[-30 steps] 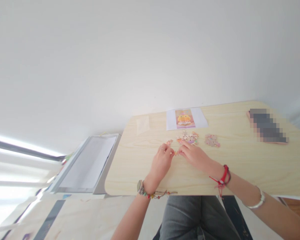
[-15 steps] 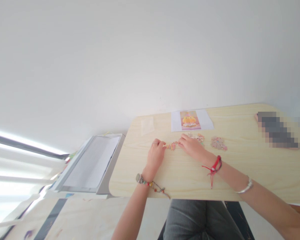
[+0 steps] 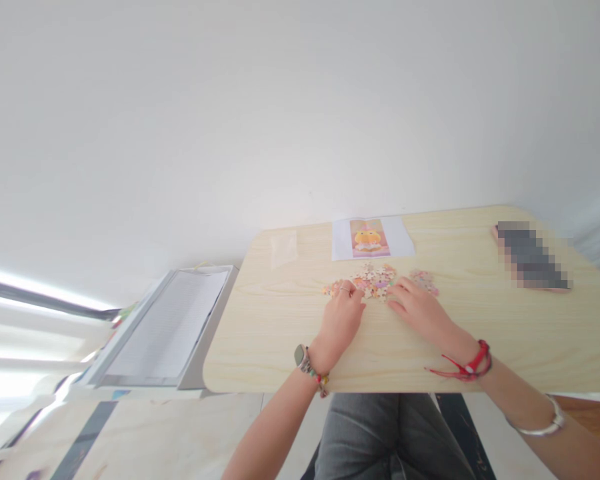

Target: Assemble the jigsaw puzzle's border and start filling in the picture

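Both hands rest on the wooden table at the cluster of puzzle pieces: the left hand lies with fingers loosely curled on the cluster's left edge, the right hand flat and spread at its right edge — neither visibly pinches a piece. A careless sweep of either palm could scatter joined pieces. Behind the cluster lies a reference picture — no writing is legible.

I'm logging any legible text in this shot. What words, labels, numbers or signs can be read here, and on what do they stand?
No text can be read anywhere.
Picture sheet: a yellow cartoon figure, no legible words.
Paper pad beside the table: faint lines, too small to read.
Puzzle pieces by the left hand and right hand: colours only.
Pixelated object: unreadable.
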Demonstrator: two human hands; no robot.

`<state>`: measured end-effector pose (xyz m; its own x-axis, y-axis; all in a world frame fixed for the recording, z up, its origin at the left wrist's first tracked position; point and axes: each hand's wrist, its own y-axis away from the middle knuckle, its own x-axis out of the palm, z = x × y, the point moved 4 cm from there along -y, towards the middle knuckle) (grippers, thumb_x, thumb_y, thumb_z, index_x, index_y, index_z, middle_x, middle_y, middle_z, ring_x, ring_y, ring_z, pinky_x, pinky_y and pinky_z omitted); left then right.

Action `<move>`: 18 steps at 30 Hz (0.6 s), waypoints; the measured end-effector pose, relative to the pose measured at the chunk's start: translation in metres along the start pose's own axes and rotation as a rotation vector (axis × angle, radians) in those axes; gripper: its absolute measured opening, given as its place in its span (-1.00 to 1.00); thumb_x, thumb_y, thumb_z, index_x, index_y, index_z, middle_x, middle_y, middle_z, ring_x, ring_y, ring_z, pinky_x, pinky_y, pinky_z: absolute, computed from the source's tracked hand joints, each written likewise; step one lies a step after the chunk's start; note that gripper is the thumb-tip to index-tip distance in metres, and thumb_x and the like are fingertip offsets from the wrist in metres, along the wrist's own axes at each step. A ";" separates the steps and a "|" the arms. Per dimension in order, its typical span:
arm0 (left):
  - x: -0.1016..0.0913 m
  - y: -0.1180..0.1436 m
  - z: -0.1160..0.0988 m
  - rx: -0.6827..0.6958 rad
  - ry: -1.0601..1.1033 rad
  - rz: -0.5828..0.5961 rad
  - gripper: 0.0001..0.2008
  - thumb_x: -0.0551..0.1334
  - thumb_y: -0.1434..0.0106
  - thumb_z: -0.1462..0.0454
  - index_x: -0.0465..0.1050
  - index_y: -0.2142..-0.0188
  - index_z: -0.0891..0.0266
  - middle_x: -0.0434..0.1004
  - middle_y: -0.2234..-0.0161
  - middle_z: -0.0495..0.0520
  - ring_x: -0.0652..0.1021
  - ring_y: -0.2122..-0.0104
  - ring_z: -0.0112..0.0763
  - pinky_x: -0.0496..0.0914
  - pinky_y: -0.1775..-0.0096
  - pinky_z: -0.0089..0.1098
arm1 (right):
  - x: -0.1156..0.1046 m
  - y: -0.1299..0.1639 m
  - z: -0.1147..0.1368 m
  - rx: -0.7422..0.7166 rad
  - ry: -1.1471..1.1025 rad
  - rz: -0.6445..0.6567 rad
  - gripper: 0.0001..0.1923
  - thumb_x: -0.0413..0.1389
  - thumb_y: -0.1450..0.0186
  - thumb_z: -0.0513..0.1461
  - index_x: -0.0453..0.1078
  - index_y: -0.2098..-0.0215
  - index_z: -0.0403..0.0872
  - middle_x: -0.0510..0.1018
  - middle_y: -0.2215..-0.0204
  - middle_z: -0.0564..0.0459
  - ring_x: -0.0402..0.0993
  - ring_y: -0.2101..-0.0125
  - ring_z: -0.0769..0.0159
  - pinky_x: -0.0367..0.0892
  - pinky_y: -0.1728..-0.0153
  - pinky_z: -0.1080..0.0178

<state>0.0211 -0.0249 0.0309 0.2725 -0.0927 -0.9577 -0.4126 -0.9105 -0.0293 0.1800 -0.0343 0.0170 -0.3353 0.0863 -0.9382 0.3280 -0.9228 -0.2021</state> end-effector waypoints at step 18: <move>0.005 -0.001 -0.001 0.059 0.052 -0.027 -0.77 0.12 -0.21 0.42 0.32 0.13 0.20 0.27 0.18 0.08 0.41 0.19 -0.34 0.39 0.12 -0.26 | 0.001 0.000 0.013 0.124 -0.002 0.005 -0.81 -0.04 -0.24 -0.25 0.41 0.41 -0.11 0.46 0.37 -0.05 0.40 0.41 0.28 0.20 0.48 0.29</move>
<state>0.0241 -0.0249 0.0262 0.3283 -0.0901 -0.9403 -0.4541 -0.8879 -0.0734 0.1679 -0.0389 0.0197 -0.3358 0.0813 -0.9384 0.2179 -0.9625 -0.1614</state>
